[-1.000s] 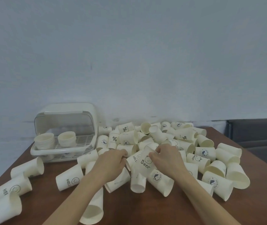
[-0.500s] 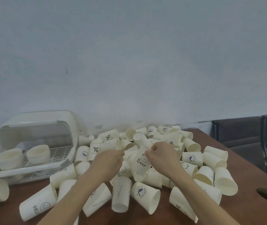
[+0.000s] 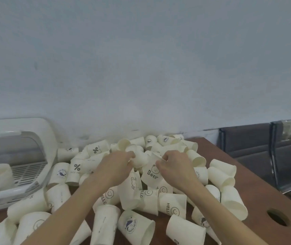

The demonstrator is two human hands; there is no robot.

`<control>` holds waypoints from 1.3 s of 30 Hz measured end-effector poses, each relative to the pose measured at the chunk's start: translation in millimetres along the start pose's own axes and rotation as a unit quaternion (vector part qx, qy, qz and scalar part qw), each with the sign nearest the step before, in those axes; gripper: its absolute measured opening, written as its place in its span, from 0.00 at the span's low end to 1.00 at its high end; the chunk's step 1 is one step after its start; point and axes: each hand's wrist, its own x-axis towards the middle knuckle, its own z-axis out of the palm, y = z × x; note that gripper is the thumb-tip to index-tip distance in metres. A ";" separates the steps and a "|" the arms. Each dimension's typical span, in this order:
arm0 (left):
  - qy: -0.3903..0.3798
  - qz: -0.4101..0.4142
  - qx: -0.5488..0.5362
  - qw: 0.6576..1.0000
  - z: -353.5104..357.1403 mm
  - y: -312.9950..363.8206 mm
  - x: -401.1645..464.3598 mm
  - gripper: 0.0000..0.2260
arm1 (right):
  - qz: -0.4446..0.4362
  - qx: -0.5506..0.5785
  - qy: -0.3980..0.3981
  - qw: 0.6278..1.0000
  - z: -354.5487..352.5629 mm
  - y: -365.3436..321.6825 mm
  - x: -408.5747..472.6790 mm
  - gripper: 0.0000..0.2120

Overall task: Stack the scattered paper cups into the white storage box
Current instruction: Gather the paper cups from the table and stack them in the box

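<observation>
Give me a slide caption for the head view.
Two hands nest a plain cup into the Bear cup amid scattered cups.

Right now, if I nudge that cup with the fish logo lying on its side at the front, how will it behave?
The fish logo cup lies on its side on the table, so it would probably roll, curving because it tapers. It looks like thin paper and empty, so likely very light and easy to crush. Its neighbours lie close, so it may bump them.
</observation>
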 end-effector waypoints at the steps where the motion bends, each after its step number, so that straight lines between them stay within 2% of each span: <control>1: -0.001 0.004 0.001 1.000 2.2 4.7 5.4 0.15 | -0.002 -0.003 -0.003 1.000 -0.3 4.8 2.5 0.12; 10: -0.022 0.032 0.007 0.999 31.1 61.7 63.2 0.16 | -0.003 -0.040 -0.007 0.999 -26.3 53.5 25.0 0.12; 19: -0.021 0.073 0.107 0.991 80.0 118.7 115.2 0.16 | 0.022 -0.041 -0.016 0.999 -44.0 118.6 46.6 0.10; 25: -0.020 0.120 0.171 0.978 96.6 128.5 134.9 0.21 | 0.021 -0.035 -0.012 0.999 -46.6 145.7 56.0 0.12; 32: -0.032 0.119 0.266 0.956 105.0 130.4 143.2 0.15 | 0.022 -0.023 -0.016 0.999 -45.7 154.5 55.2 0.13; 39: -0.013 0.119 0.270 0.955 86.3 130.8 134.8 0.14 | 0.026 -0.034 -0.015 0.999 -49.9 143.1 50.5 0.12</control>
